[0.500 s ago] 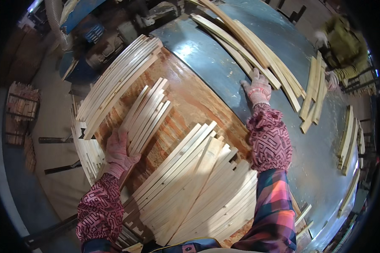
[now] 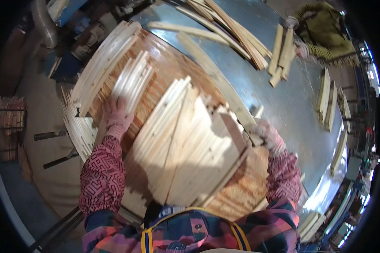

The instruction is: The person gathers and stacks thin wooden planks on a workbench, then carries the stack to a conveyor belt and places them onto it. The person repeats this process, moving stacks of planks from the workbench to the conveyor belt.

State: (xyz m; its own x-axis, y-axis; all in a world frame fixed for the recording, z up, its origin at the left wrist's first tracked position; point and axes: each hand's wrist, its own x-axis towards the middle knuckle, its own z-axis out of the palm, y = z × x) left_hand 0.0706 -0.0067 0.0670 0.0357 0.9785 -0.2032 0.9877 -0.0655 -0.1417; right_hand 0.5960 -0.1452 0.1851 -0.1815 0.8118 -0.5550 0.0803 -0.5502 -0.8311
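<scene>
1. The long slat [image 2: 215, 76] lay slantwise along the border between the brown surface [image 2: 251, 181] and the blue surface [image 2: 295, 97]. The right hand [image 2: 269, 135] was at its near end, fingers apparently curled around it, though blur hid the exact hold. A grip at one end only could have let the far end swing.

2. That near end was beside the corner of the broad stack of strips [image 2: 190, 143]; whether they touched, I could not tell. A sideways push there might have knocked the strips out of line.

3. The left hand [image 2: 116, 114] rested with open, spread fingers on the near end of the small bundle [image 2: 133, 80]. Uneven pressure could have fanned its loose strips apart.

4. Curved strips [image 2: 105, 63] stood close on the bundle's left, so a slip of that hand might have shoved one group into the other.

5. Across the blue surface, a co-worker's hand [image 2: 302, 49] was beside some short pieces [image 2: 281, 55], near the crossed slats [image 2: 236, 33]. Pulling one crossed slat carelessly could have dragged others toward that hand.
</scene>
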